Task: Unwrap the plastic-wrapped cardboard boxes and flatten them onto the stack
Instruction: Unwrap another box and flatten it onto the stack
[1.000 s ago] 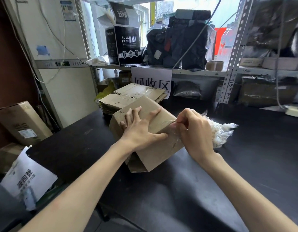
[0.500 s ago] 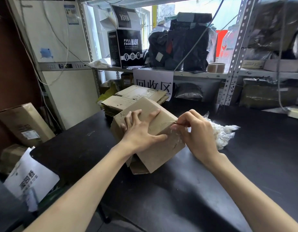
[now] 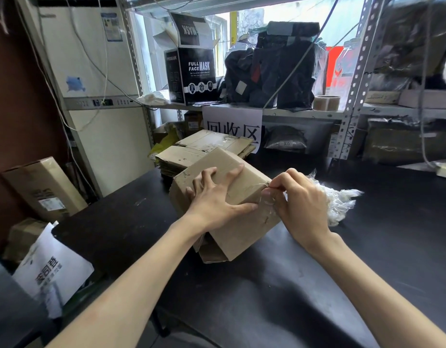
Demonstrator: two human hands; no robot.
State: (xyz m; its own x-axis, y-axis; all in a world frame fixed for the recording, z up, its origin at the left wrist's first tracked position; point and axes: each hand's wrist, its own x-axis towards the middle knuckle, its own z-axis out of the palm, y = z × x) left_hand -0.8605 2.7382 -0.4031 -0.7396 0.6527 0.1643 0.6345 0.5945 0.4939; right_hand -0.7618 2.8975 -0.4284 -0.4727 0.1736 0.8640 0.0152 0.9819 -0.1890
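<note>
A cardboard box point(image 3: 244, 229) sits tilted on the black tabletop point(image 3: 380, 259), just in front of the stack of flattened cardboard point(image 3: 191, 153) by the shelf. The left hand point(image 3: 214, 202) lies flat on the box's top, its fingers point(image 3: 233, 173) straight and spread apart, thumb along the near edge. The right hand point(image 3: 301, 200) is at the box's right corner, thumb and forefinger pinched together on the clear plastic wrap point(image 3: 268, 204) clinging there, and a crumpled plastic heap point(image 3: 342, 202) lies just behind it.
</note>
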